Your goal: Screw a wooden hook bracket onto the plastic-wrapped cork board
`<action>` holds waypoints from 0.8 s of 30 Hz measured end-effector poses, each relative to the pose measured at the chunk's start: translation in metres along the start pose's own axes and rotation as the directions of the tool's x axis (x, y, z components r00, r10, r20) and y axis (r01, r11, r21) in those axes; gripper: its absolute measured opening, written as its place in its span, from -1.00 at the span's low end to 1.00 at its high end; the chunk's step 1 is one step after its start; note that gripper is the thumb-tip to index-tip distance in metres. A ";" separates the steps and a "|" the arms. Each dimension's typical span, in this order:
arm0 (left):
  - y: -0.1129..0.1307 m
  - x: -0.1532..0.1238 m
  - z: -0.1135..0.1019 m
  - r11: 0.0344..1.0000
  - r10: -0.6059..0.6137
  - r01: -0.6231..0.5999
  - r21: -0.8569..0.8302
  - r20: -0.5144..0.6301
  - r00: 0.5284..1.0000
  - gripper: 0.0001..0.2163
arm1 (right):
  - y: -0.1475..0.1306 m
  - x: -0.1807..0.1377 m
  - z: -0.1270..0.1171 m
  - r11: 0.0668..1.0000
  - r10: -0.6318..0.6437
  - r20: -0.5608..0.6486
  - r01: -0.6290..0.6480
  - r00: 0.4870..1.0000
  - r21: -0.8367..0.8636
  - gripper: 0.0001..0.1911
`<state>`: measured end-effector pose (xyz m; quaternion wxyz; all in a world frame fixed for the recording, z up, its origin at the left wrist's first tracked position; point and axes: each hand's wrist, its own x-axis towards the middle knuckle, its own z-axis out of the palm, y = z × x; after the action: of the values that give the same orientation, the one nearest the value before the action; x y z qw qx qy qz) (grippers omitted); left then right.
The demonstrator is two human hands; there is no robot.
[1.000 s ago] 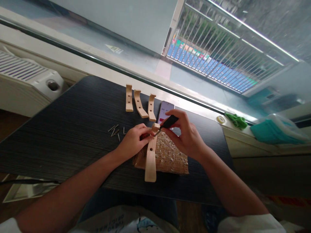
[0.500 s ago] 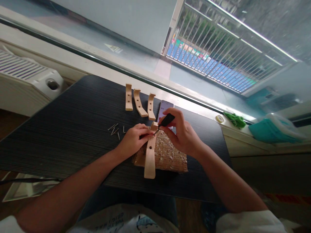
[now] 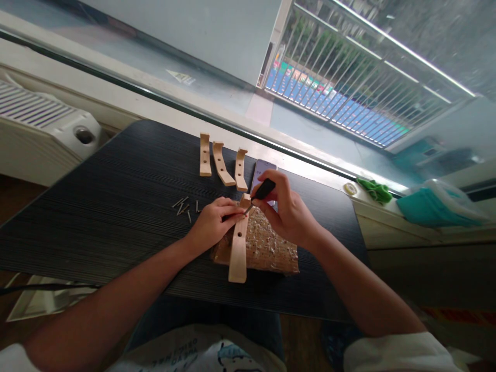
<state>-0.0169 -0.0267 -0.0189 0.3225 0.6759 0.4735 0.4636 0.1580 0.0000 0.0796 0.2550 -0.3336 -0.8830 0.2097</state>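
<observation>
My right hand (image 3: 289,214) grips the black handle of a screwdriver (image 3: 264,189), its shaft slanting down to the left. The tip meets the upper part of a pale wooden hook (image 3: 238,254), near a hole that the fingers hide. From the left, my left hand (image 3: 211,222) holds this hook by its upper end, fingertips close round the screwdriver tip; whether a screw is between them I cannot make out. The hook lies across a brown block wrapped in clear film or tape (image 3: 273,243), its lower end jutting past the front edge. A second hole in it shows.
Several loose screws (image 3: 182,206) lie left of my left hand on the dark table (image 3: 96,206). Three similar wooden hooks (image 3: 223,164) stand in a row at the back, beside a phone (image 3: 263,168). A green cloth (image 3: 374,190) and tape roll (image 3: 350,188) rest on the sill.
The screwdriver handle and my right hand have shifted slightly to the left. The hook's lower end has moved a little left too. My left hand keeps its place.
</observation>
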 end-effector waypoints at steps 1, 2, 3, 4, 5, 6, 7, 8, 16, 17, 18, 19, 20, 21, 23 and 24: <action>0.000 0.000 0.000 1.000 0.003 -0.003 -0.004 -0.004 1.000 -0.89 | 0.000 0.000 0.000 1.000 -0.001 -0.001 0.001 1.000 0.001 -0.66; 0.000 0.000 0.001 1.000 0.007 -0.007 -0.008 -0.008 1.000 -0.90 | 0.000 0.000 0.000 1.000 -0.001 -0.001 0.001 1.000 0.002 -0.66; 0.000 0.000 0.001 1.000 0.009 -0.009 -0.010 -0.011 1.000 -0.90 | 0.001 0.000 0.001 1.000 0.000 -0.001 0.000 1.000 0.005 -0.66; 0.000 -0.001 0.001 1.000 0.009 -0.009 -0.010 -0.012 1.000 -0.91 | 0.001 0.000 0.001 1.000 0.000 -0.001 0.000 1.000 0.009 -0.66; 0.000 -0.001 0.001 1.000 0.009 -0.010 -0.009 -0.012 1.000 -0.91 | 0.001 0.000 0.001 1.000 0.001 -0.001 -0.001 1.000 0.014 -0.66; 0.000 -0.001 0.001 1.000 0.009 -0.009 -0.008 -0.011 1.000 -0.92 | 0.001 0.000 0.001 1.000 0.001 0.000 -0.001 1.000 0.019 -0.66; 0.000 -0.001 0.001 1.000 0.008 -0.008 -0.006 -0.010 1.000 -0.92 | 0.001 0.000 0.001 1.000 0.002 0.002 -0.002 1.000 0.023 -0.65; 0.000 -0.001 0.000 1.000 0.008 -0.008 -0.005 -0.008 1.000 -0.92 | 0.001 0.000 0.001 1.000 0.002 0.004 -0.002 1.000 0.025 -0.65; -0.004 -0.002 0.001 0.999 0.048 -0.048 0.011 -0.016 0.999 -0.88 | -0.001 0.000 0.001 1.000 -0.028 0.005 0.028 1.000 -0.011 -0.66; -0.004 -0.002 0.001 0.999 0.052 -0.052 0.014 -0.019 0.998 -0.88 | -0.001 0.000 0.001 0.999 -0.031 0.006 0.031 1.000 -0.017 -0.67; -0.005 -0.002 0.001 0.998 0.054 -0.054 0.017 -0.020 0.998 -0.88 | -0.002 0.000 0.001 0.999 -0.033 0.008 0.033 0.999 -0.021 -0.67; -0.005 -0.002 0.001 0.998 0.056 -0.055 0.019 -0.021 0.998 -0.88 | -0.002 0.000 0.001 0.999 -0.034 0.010 0.034 0.999 -0.025 -0.67; -0.005 -0.002 0.001 0.998 0.056 -0.056 0.019 -0.022 0.998 -0.88 | -0.002 0.001 0.001 0.999 -0.033 0.013 0.033 0.999 -0.030 -0.67; -0.005 -0.002 0.001 0.998 0.057 -0.057 0.019 -0.023 0.998 -0.88 | -0.002 0.001 0.001 0.999 -0.029 0.016 0.030 0.999 -0.036 -0.67; -0.005 -0.002 0.001 0.998 0.058 -0.058 0.019 -0.025 0.998 -0.88 | -0.002 0.001 0.001 0.999 -0.021 0.023 0.022 1.000 -0.047 -0.66; -0.006 -0.002 0.001 0.998 0.059 -0.058 0.019 -0.027 0.998 -0.89 | -0.002 0.001 0.001 0.999 -0.019 0.025 0.020 1.000 -0.050 -0.66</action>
<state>-0.0177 -0.0267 -0.0251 0.2961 0.6859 0.4622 0.4778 0.1555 -0.0011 0.0799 0.2379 -0.3286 -0.8943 0.1889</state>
